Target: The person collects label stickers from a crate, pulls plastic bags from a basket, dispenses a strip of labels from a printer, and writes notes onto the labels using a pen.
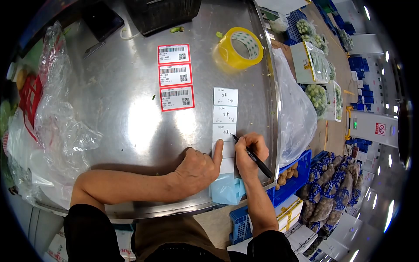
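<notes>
A strip of white paper labels (225,115) lies on the metal table, its upper labels bearing handwriting. My left hand (198,170) rests on the table with its index finger stretched out, pressing on the strip; its other fingers are curled and hold nothing. In my right hand (252,153) is a black marker pen (260,163), its tip touching the third label beside the written characters. A piece of light blue plastic (227,190) lies at the strip's near end. Left of the strip are three red-bordered barcode labels (176,75).
A roll of yellow tape (224,49) sits at the table's far right. Clear plastic bags (61,118) cover the left side. A black bin (163,15) and a phone (101,19) are at the back. Beyond the right edge stand a blue crate of potatoes (286,179) and filled sacks (329,187).
</notes>
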A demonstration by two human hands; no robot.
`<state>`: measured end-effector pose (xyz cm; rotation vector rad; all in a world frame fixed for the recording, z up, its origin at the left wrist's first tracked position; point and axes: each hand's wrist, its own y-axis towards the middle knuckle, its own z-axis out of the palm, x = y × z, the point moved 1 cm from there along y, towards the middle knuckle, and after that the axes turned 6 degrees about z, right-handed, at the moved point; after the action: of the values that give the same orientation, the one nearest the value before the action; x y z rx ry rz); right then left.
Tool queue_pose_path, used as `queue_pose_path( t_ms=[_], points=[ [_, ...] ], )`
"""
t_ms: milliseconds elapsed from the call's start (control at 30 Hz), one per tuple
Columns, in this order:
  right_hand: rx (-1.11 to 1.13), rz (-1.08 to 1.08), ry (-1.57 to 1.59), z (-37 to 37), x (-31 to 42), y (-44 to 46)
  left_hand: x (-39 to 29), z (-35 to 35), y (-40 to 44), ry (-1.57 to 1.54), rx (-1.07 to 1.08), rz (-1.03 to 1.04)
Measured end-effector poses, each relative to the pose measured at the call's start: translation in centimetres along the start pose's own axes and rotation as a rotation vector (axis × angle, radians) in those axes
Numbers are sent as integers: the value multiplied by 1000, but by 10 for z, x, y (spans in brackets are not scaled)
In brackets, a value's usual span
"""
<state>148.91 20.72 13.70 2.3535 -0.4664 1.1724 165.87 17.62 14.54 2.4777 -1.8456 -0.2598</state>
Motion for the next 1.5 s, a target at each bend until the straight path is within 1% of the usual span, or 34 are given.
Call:
queue_pose_path(
  t_ms=[267,367,467,567,667,767,867,967,1067,1167,1233,1300,1400,1500],
  points=[
    [-31,-50,29,-2,-5,-2,0,0,0,-59,49,8],
    [24,31,35,-2,1,-5,0,0,0,-60,50,5],
    [27,34,-2,-2,1,-5,0,0,0,-57,49,10],
    [-18,-39,16,-1,-4,-2,-1,1,0,-50,56,5],
    [23,-11,-9,-5,-3,-3,0,-1,0,-61,66,8],
    [-29,13,44,-2,-1,-2,0,0,0,-42,64,8],
    [-50,-26,-44,-1,-2,-2,1,-2,1,-18,23,-1],
    [-55,-21,-9,-3,-4,-3,0,2,0,-1,8,1],
    [-16,-39,-14,-3,-5,-3,0,0,0,-48,42,6],
    [-15,34,71,-7,-2,-4,-1,3,0,-39,6,-6],
    [-73,143,187,-14,-1,-6,-1,2,0,-44,17,-10],
    [-71,379,423,-16,5,-15,2,0,2,-40,44,-16],
    [32,518,532,-21,31,-26,8,-3,6,-49,99,-37],
    [68,549,619,-18,34,-36,8,3,8,-82,63,-77]
  ],
)
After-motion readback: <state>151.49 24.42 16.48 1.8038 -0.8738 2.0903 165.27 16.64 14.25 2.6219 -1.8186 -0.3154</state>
